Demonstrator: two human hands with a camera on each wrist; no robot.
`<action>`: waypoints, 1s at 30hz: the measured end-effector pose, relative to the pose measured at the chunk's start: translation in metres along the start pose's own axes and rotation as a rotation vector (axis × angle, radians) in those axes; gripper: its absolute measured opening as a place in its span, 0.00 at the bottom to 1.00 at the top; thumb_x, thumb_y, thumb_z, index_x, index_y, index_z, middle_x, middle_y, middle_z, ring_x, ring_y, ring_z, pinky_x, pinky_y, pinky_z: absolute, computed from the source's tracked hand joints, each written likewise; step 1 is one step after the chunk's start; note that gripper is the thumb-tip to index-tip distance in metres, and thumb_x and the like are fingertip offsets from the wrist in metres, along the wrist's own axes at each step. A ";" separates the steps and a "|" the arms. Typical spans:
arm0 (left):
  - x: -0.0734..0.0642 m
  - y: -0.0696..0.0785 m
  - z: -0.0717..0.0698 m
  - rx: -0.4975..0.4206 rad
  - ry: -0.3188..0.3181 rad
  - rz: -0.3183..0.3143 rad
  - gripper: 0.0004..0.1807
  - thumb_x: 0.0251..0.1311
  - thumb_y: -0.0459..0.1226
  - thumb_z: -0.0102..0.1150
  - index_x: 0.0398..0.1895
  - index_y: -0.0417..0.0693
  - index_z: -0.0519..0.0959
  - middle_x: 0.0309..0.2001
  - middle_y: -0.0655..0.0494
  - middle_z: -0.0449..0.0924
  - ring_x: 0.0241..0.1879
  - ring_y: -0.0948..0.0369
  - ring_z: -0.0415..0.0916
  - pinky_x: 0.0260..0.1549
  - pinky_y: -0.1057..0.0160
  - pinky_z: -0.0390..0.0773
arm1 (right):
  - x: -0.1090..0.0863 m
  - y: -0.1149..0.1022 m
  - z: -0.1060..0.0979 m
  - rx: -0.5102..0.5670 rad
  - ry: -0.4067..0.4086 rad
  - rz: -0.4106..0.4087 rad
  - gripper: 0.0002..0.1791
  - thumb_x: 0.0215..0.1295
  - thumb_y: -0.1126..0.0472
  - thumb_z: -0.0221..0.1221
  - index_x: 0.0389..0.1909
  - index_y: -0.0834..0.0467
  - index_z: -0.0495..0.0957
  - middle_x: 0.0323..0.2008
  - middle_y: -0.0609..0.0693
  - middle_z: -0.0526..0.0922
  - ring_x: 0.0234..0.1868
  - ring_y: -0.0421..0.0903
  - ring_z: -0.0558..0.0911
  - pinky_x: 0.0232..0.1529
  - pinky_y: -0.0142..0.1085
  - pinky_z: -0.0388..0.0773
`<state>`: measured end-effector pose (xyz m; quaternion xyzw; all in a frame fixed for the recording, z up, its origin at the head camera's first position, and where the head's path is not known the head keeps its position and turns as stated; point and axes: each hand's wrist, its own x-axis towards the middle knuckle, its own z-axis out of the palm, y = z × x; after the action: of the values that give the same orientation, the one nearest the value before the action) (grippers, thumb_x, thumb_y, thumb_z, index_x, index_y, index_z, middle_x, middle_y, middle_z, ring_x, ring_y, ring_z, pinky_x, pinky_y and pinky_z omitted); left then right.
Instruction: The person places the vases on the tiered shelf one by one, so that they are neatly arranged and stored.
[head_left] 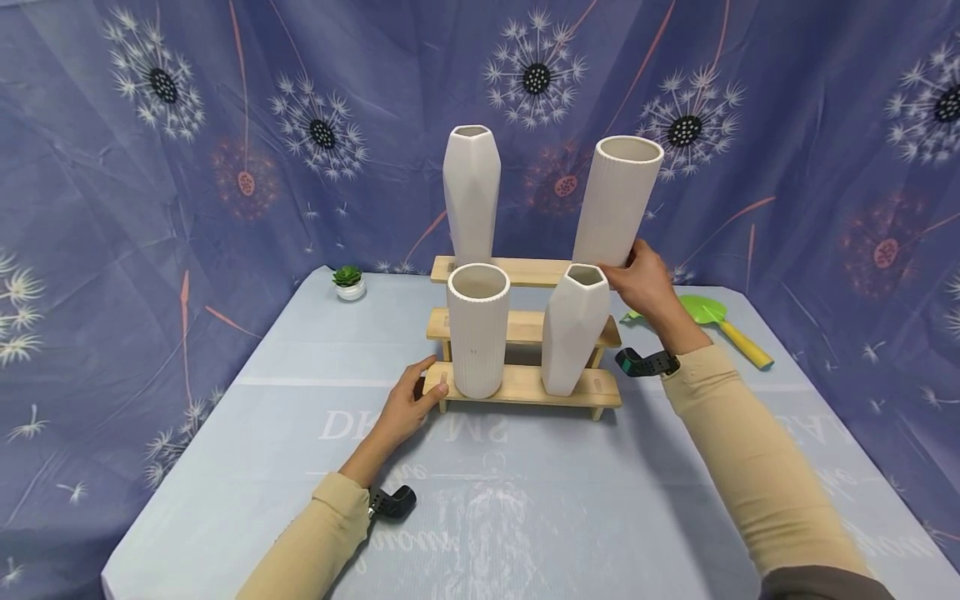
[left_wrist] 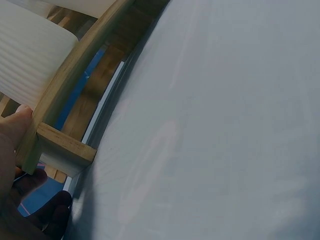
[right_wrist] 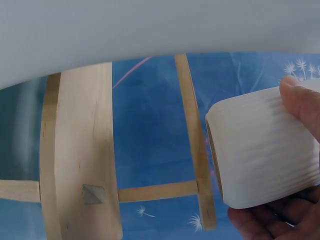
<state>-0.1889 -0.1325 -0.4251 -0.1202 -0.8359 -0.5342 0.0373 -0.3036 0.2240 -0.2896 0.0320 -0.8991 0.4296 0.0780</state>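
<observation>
My right hand (head_left: 645, 282) grips the lower part of a tall white ribbed vase (head_left: 618, 204) at the right end of the top step. In the right wrist view the ribbed vase (right_wrist: 265, 145) has its base close to the top board; whether they touch I cannot tell. My left hand (head_left: 408, 398) holds the left end of the bottom step of a three-step wooden stand (head_left: 521, 383), thumb on top and fingers below. On that step are another ribbed vase (head_left: 478, 333) and a faceted white vase (head_left: 574, 329). A second faceted vase (head_left: 471, 196) stands on the top step's left.
A small potted succulent (head_left: 349, 283) sits at the table's back left. To the right of the stand lies a green trowel (head_left: 703, 309) with a yellow handle (head_left: 746, 344). A blue dandelion-print curtain (head_left: 405, 100) hangs behind the cloth-covered table (head_left: 285, 433).
</observation>
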 end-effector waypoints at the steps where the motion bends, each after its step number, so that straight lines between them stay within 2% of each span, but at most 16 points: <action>1: 0.000 0.000 0.000 -0.002 -0.001 -0.003 0.32 0.64 0.34 0.55 0.68 0.31 0.57 0.59 0.33 0.65 0.53 0.44 0.74 0.44 0.65 0.77 | 0.001 0.000 0.001 0.005 -0.011 0.000 0.51 0.52 0.34 0.62 0.67 0.62 0.56 0.60 0.63 0.70 0.57 0.59 0.73 0.54 0.53 0.72; 5: 0.000 -0.002 0.001 -0.004 0.002 -0.003 0.32 0.64 0.34 0.54 0.68 0.31 0.58 0.59 0.33 0.65 0.52 0.44 0.74 0.43 0.66 0.76 | 0.003 -0.002 0.003 0.033 -0.044 0.007 0.53 0.49 0.32 0.62 0.68 0.60 0.55 0.61 0.61 0.70 0.59 0.58 0.72 0.56 0.53 0.71; 12: 0.010 -0.034 0.007 -0.002 0.036 0.013 0.32 0.64 0.37 0.56 0.70 0.39 0.59 0.59 0.37 0.66 0.52 0.46 0.75 0.42 0.69 0.76 | 0.007 -0.005 0.007 0.035 -0.068 0.007 0.52 0.50 0.33 0.62 0.68 0.59 0.56 0.61 0.61 0.70 0.60 0.58 0.72 0.58 0.54 0.69; 15: 0.011 -0.039 0.007 -0.004 0.034 0.012 0.32 0.64 0.39 0.56 0.70 0.43 0.59 0.60 0.40 0.66 0.53 0.48 0.75 0.43 0.68 0.76 | 0.009 -0.006 0.008 0.052 -0.082 0.006 0.50 0.52 0.35 0.62 0.68 0.59 0.55 0.62 0.61 0.69 0.60 0.59 0.71 0.59 0.55 0.69; 19: 0.010 -0.037 0.008 -0.002 0.034 0.011 0.32 0.64 0.39 0.56 0.70 0.42 0.59 0.60 0.39 0.66 0.53 0.48 0.75 0.43 0.69 0.76 | 0.010 -0.005 0.010 0.069 -0.090 -0.006 0.49 0.54 0.36 0.62 0.68 0.60 0.55 0.62 0.62 0.68 0.61 0.59 0.71 0.58 0.55 0.69; 25: 0.005 -0.020 0.006 -0.015 0.030 0.015 0.32 0.64 0.34 0.55 0.69 0.34 0.58 0.58 0.33 0.66 0.51 0.43 0.75 0.40 0.68 0.76 | 0.012 -0.004 0.011 0.099 -0.104 0.001 0.50 0.54 0.37 0.62 0.69 0.59 0.53 0.63 0.62 0.67 0.62 0.59 0.70 0.59 0.55 0.69; 28: 0.005 -0.021 0.005 -0.007 0.037 0.017 0.32 0.64 0.34 0.55 0.69 0.34 0.58 0.58 0.33 0.66 0.51 0.43 0.75 0.41 0.66 0.76 | 0.014 -0.004 0.011 0.107 -0.109 0.007 0.51 0.53 0.36 0.62 0.70 0.59 0.53 0.64 0.62 0.67 0.62 0.59 0.70 0.59 0.55 0.69; 30: 0.008 -0.029 0.007 0.003 0.042 0.007 0.32 0.64 0.36 0.56 0.69 0.38 0.59 0.58 0.36 0.67 0.52 0.45 0.75 0.42 0.66 0.76 | 0.014 -0.005 0.012 0.110 -0.108 0.014 0.51 0.53 0.36 0.62 0.70 0.59 0.53 0.64 0.62 0.67 0.62 0.59 0.70 0.59 0.55 0.69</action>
<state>-0.2032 -0.1368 -0.4523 -0.1115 -0.8353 -0.5354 0.0569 -0.3185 0.2122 -0.2907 0.0531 -0.8772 0.4765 0.0244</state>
